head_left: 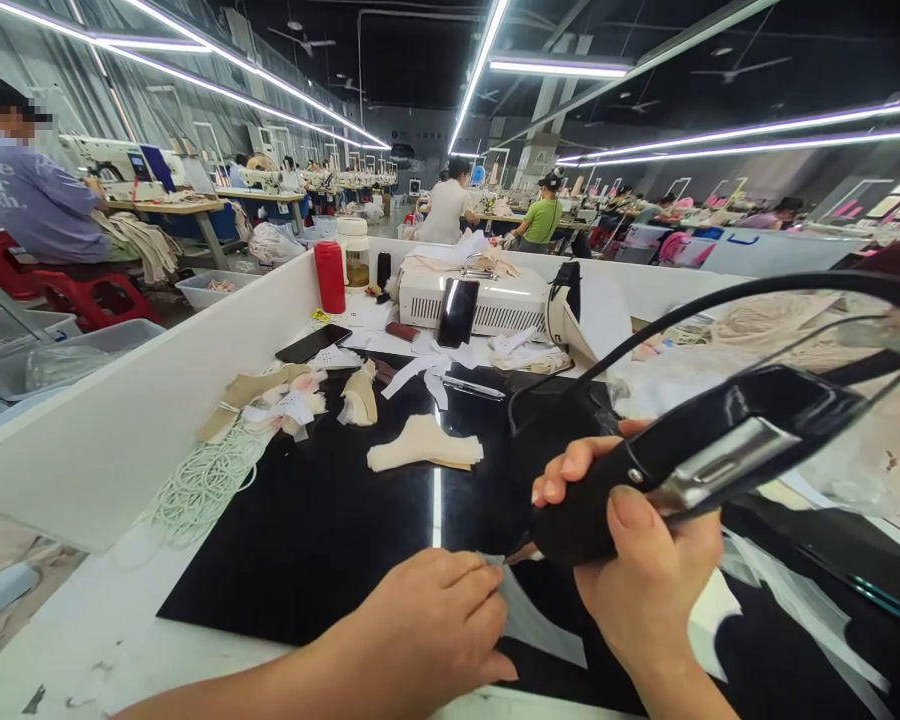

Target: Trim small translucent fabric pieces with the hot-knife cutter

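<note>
My right hand (645,560) is closed round a black corded hand tool (690,450), its tip pointing down-left at a thin translucent strip of fabric (532,620). My left hand (435,620) lies with its fingers pressed on that strip, holding it down on the glossy black work mat (307,520). The tool's black cable (720,300) arcs up and away to the right. A beige fabric piece (424,445) lies on the mat a little beyond both hands.
Beige cut pieces and tags (285,400), a coil of white cord (202,480), a phone (313,343), a red bottle (331,276) and a white machine (487,300) stand farther back. A white partition (120,420) runs along the left. Other people sit at sewing tables behind.
</note>
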